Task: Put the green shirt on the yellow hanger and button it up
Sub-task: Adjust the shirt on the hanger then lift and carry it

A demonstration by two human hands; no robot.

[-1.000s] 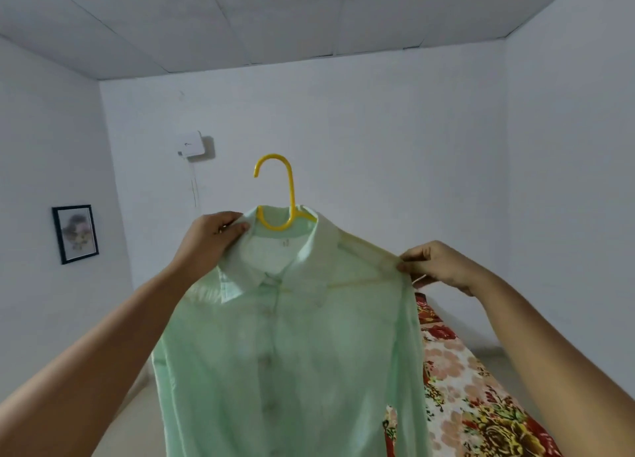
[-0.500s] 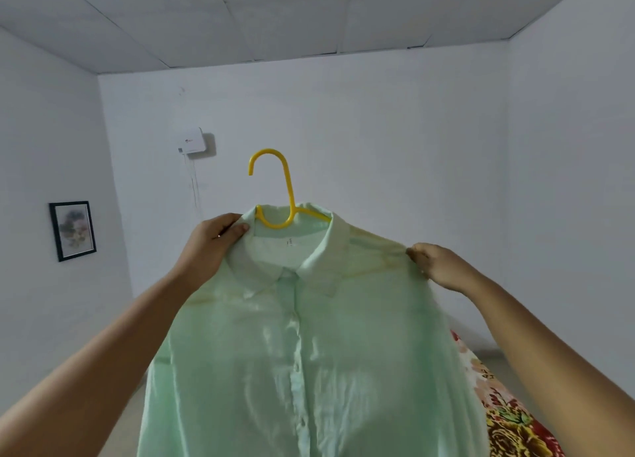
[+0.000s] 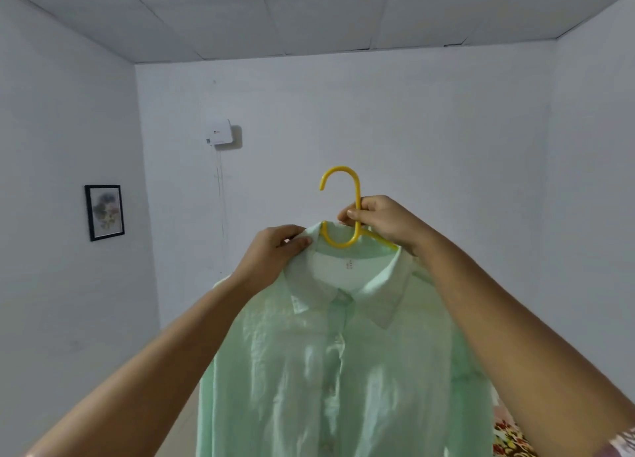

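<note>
We see a bare white room: a back wall (image 3: 412,140) behind the yellow hanger (image 3: 358,192), side walls meeting it at either edge, and a panelled ceiling (image 3: 309,9) above. No table or floor surface shows clearly. Only a sliver of floral bedding (image 3: 512,439) lies far below and to the right of the hanger.

The green shirt (image 3: 343,370) is the biggest thing in front of us. It hangs from the hanger, held up in the air, with its collar wrapped round the hanger's neck and its body falling straight down out of view. The two front edges lie together down the middle. We cannot tell whether the buttons are fastened.

Both bare forearms reach up from the lower corners. The left hand (image 3: 275,250), just left of the hanger, has its fingers curled and its thumb pressed down, gripping the shirt's collar and shoulder cloth. The right hand (image 3: 381,221) is against the hanger's stem, fingers curled and pinching the stem just under the hook. The hook stands upright and free above that hand, its open end to the left.

Well to the left of the hanger, on the side wall, is a dark-framed picture (image 3: 104,212). Up and to the left of the hanger, a small white box (image 3: 219,131) sits on the back wall, with a thin cord (image 3: 220,195) dropping from it.

We count one shirt, one hanger, two hands, one picture and one box.
</note>
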